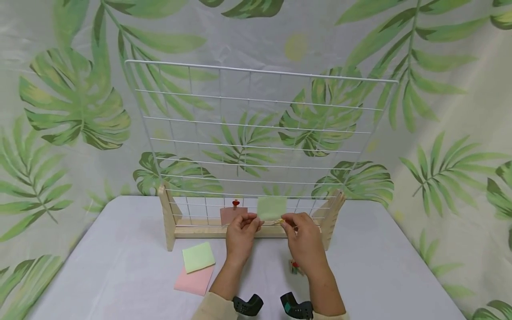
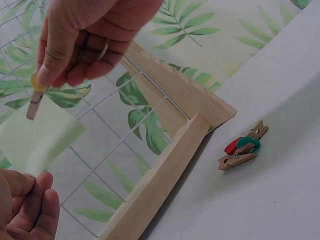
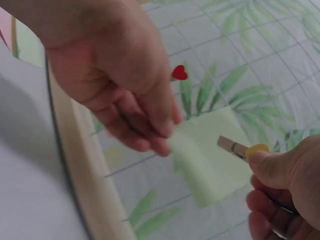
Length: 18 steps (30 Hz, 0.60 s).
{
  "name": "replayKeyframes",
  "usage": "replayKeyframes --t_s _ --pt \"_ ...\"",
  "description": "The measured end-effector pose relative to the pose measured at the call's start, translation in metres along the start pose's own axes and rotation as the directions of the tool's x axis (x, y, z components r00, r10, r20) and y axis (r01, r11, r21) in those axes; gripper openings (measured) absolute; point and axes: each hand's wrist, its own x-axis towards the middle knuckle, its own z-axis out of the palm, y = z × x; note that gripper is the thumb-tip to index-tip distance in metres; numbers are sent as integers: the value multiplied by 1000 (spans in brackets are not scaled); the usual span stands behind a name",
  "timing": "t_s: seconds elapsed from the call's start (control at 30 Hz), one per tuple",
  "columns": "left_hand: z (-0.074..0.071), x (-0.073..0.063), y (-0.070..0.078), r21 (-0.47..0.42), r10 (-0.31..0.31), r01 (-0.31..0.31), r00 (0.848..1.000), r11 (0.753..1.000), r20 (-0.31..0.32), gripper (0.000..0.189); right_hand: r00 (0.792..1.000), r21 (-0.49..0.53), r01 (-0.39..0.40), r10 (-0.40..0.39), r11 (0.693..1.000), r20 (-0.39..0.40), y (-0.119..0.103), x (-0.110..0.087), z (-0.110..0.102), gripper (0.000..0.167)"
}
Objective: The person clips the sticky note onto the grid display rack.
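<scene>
My left hand [image 1: 241, 235] pinches the lower left corner of a pale green sticky note [image 1: 272, 207], held up against the white wire grid [image 1: 256, 149]. Between the thumb and fingers of my right hand [image 1: 306, 242] is a small wooden clothespin [image 3: 233, 147] with a yellow ornament. In the right wrist view its tip lies over the note; whether it touches the paper I cannot tell. Left of the green note, a pink note [image 1: 229, 216] hangs on the grid under a clothespin with a red heart [image 1: 236, 203].
Wooden feet [image 1: 335, 213] and a wooden bar [image 1: 200, 232] support the grid. Clothespins with red and green ornaments [image 2: 244, 146] lie on the white table [image 1: 372, 266] near my right wrist. A green pad [image 1: 198, 257] partly covers a pink pad [image 1: 193, 281] at the left.
</scene>
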Motion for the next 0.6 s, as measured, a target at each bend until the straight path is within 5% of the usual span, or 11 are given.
replayKeyframes --t_s 0.17,0.37,0.6 --pt "0 0 0 21 -8 8 1000 1000 -2 16 983 -85 152 -159 985 -88 -9 20 -12 16" --pt "-1 0 1 30 -10 10 1000 999 2 16 923 -241 330 -366 912 -119 -23 47 -22 10" --pt "0 1 1 35 23 -23 1000 999 -6 16 911 -351 359 -407 865 -70 -29 58 -17 5"
